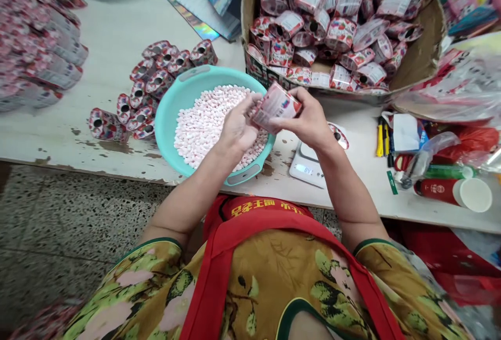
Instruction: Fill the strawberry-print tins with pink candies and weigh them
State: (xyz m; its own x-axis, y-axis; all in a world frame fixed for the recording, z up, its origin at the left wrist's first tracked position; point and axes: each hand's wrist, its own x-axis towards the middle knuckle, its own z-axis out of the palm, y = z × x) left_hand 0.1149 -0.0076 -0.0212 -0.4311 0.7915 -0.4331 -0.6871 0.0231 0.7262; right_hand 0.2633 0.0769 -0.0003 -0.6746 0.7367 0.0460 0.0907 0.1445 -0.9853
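A red and white printed packet [275, 107] is held above the right part of a turquoise basin [166, 120] of small pale pink candies [207, 120]. My right hand [307, 118] grips the packet's right side between thumb and fingers. My left hand [239, 126] is at its left end, palm up over the candies, its fingertips closed at the packet's edge; the fingers are slightly blurred. Under my right forearm, a white digital scale [307, 170] is partly hidden, with another packet [338, 136] on or behind it.
A cardboard box [426, 63] of packets stands behind. Upright packets [136, 94] crowd the basin's left side, with a larger pile [39, 47] farther left. Cutters [380, 139], a red cup [438, 188] and plastic bags [462, 84] lie at right. The table's front edge is near my body.
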